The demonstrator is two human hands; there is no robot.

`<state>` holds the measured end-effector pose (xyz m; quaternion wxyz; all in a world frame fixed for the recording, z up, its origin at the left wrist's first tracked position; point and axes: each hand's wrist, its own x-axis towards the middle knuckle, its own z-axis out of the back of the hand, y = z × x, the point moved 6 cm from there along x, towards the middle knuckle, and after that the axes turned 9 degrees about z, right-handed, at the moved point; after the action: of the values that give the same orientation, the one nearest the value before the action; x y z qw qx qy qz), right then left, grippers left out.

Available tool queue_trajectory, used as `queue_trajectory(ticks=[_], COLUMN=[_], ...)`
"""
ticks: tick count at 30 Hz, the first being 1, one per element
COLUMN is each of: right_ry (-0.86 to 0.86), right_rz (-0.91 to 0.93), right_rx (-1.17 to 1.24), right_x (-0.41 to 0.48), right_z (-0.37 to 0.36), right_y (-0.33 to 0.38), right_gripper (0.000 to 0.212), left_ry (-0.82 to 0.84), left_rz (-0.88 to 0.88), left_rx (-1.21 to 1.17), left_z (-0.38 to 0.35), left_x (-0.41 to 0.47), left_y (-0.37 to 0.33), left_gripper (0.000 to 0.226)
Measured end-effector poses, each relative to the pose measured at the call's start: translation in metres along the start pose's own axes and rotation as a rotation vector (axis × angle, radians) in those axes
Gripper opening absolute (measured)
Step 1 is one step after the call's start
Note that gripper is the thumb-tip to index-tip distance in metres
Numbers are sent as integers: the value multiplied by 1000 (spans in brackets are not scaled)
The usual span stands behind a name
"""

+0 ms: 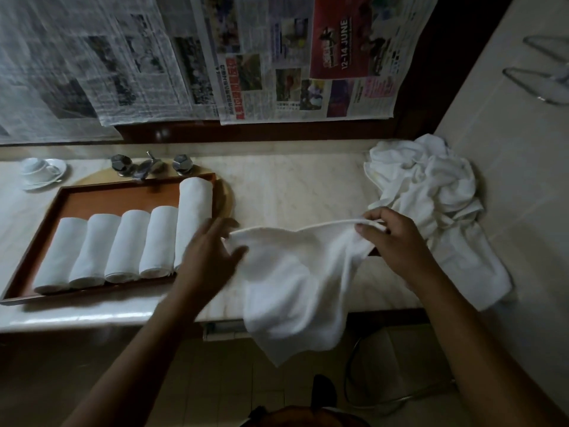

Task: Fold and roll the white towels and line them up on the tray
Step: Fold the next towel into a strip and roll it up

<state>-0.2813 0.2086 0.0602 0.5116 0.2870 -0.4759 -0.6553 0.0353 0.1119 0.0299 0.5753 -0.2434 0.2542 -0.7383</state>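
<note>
White towels (123, 245); brown tray (101, 198); cream veined counter (292, 186).

I can read just one thing: the white words "12-14 JUNE" on a dark red advert (358, 58), printed on the colourful newspaper sheet (286, 84) hanging in front of me. The words run sideways. All the other print is too small and blurry.

Soft, matt white cloth on the towel (292, 272) and the rolled towels (129, 245), smooth reddish wood on the tray (123, 198), glossy pale stone counter (292, 186), shiny faceted metal tap handles (121, 163), glazed white cup (35, 169), thin matt newspaper (277, 57).
</note>
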Motion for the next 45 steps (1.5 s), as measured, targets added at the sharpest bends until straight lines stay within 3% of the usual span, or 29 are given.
queue_trajectory(ticks=[3,5,8,10,13,16,18,23,27,30,32,37,42,45], right_ry=[4,98,277,280,339,599,692,738,630,574,578,593,841,882], right_rz=[-2,27,81,115,138,117,132,114,187,175,150,76,22,-4], right_rx=[103,109,237,278,55,-174,-219,-136,-51,-60,-74,-157,-450,-634], right_x=[4,3,2,6,12,-5,-17,-29,-18,-15,-16,-20,-36,-38], right_z=[-26,-46,-62,-52,-40,-66,-91,-118,-104,-98,-95,-88,-91,-77], right_y=[27,50,79,84,58,23,12,8,10,1,-7,-28,-46,-81], right_gripper=[11,11,13,19,35,73,83,21,8,13,18,17,16,36], left_ry=[259,321,169,130,212,303,351,337,198,209,234,237,163,138], left_rz=[-97,-113,-49,-11,74,-19,-16,8,101,201,235,247,221,296], left_rx=[-143,-279,-538,-594,-669,-641,-631,-555,-501,-542,-589,-665,-638,-663], left_z=[-43,-64,-63,-51,-31,-19,-16,1,22,22,18,11,0,-14], left_x=[-33,-46,-32,-22,-16,-17,-18,-23,-22,-25,-28,-36,-43,-49], left_y=[-50,-76,-79,-73,-74,-82,-82,-71,-40,-17,-6,20,47,76], left_gripper=[63,70,32,24,23,23,17,28,46,46,30,20,35,38])
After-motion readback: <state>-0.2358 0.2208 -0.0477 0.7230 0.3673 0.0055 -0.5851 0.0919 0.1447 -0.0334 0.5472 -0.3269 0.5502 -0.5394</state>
